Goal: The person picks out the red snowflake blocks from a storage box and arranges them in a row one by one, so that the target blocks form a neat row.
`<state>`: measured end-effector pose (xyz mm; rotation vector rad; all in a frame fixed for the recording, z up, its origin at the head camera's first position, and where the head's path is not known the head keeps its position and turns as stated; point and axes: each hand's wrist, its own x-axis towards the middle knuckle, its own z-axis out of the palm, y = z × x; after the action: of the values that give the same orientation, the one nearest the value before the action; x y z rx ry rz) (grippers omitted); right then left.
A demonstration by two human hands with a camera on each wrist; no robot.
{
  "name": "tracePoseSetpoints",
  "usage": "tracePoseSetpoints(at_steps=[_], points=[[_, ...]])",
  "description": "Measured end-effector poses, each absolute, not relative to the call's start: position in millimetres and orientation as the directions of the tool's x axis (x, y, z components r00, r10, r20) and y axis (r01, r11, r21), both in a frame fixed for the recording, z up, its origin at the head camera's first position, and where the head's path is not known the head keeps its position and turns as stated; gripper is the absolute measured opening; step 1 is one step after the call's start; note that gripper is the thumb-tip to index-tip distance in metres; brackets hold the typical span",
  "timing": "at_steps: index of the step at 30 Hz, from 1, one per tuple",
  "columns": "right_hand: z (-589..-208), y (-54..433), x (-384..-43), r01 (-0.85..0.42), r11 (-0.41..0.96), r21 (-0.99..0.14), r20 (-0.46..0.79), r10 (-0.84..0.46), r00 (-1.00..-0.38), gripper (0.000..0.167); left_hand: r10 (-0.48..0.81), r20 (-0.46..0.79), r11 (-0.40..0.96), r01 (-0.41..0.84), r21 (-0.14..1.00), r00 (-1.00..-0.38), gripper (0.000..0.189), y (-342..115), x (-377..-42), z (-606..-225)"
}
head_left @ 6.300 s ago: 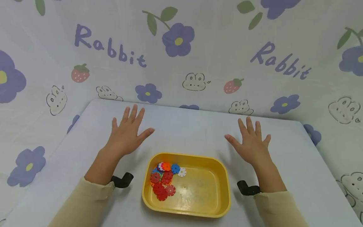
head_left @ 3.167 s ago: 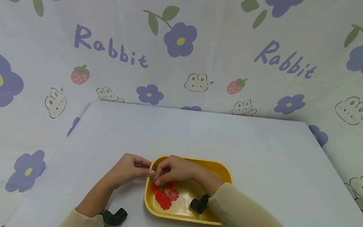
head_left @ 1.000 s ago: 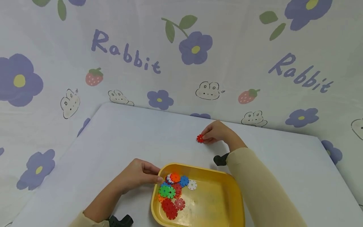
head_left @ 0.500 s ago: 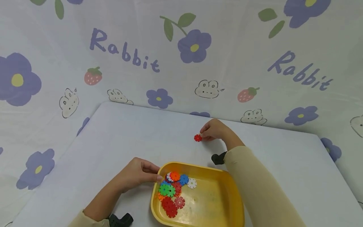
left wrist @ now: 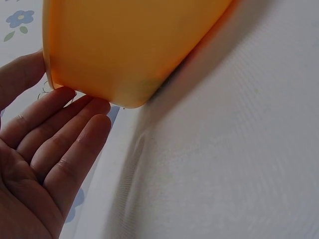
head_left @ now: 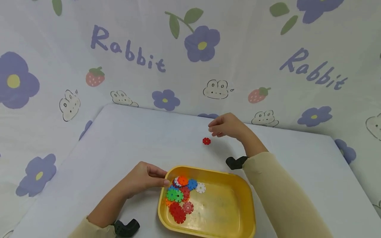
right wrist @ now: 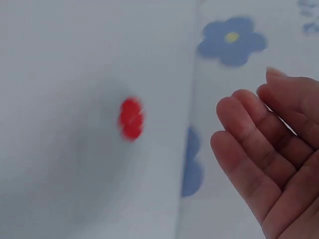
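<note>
My left hand [head_left: 142, 180] grips the upper left corner of a yellow plastic tray [head_left: 229, 231], thumb at the rim and fingers against the outer wall, as the left wrist view shows too [left wrist: 129, 55]. Notched plastic discs lie piled in the tray's left part: green [head_left: 175, 195], red [head_left: 177, 212], orange [head_left: 183, 180], blue [head_left: 192, 184] and white [head_left: 200, 187]. One red disc [head_left: 206, 141] lies flat on the table beyond the tray. Just above and to the right of it hovers my right hand [head_left: 228, 126], fingers loosely bent and holding nothing. In the right wrist view that red disc [right wrist: 131, 118] looks blurred, apart from the fingertips.
The white table [head_left: 134, 138] ends at the back against a printed cloth [head_left: 134, 26] with flowers, rabbits and strawberries. A black fitting sits at each wrist, the left [head_left: 127, 228] beside the tray and the right [head_left: 236, 162] above its far edge.
The right hand took a red disc from the tray to the table beyond. It has now let go and lifted up and away. The left hand keeps its hold on the tray.
</note>
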<state>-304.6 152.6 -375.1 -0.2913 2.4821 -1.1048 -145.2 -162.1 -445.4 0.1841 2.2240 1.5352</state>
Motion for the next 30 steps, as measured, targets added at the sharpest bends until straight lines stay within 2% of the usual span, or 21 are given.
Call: tracePoseSetpoints(at_steps=[6,9,13,21,25,30], points=[[-342,134,-269,-0.126,0.473,-0.872,-0.150,-0.503,-0.851,0.027,0.341,-0.277,0.381,-0.137,0.914,-0.898,0.037,-162,-147,-445],[-339,122,-248,-0.154,0.351,-0.924,-0.103,-0.615,-0.782,0.024,0.337,-0.283,0.374,-0.148,0.915,-0.898,0.037,-162,-147,-446],[-347,108,-226,-0.147,0.239,-0.960,-0.087,-0.752,-0.653,0.024,0.343,-0.282,0.373,-0.145,0.916,-0.896,0.037,-163,-147,-446],[-381,87,-203,-0.078,0.282,-0.956,-0.225,-0.880,-0.418,0.019,0.371,-0.288,0.369,-0.145,0.918,-0.883,0.039,-165,-148,-449],[-399,80,-199,-0.096,0.332,-0.939,-0.290,-0.909,-0.300,0.019,0.381,-0.284,0.362,-0.141,0.922,-0.880,0.040,-165,-147,-450],[-411,71,-191,-0.035,0.418,-0.908,-0.406,-0.898,-0.170,0.024,0.393,-0.277,0.344,-0.139,0.929,-0.877,0.041,-166,-146,-448]])
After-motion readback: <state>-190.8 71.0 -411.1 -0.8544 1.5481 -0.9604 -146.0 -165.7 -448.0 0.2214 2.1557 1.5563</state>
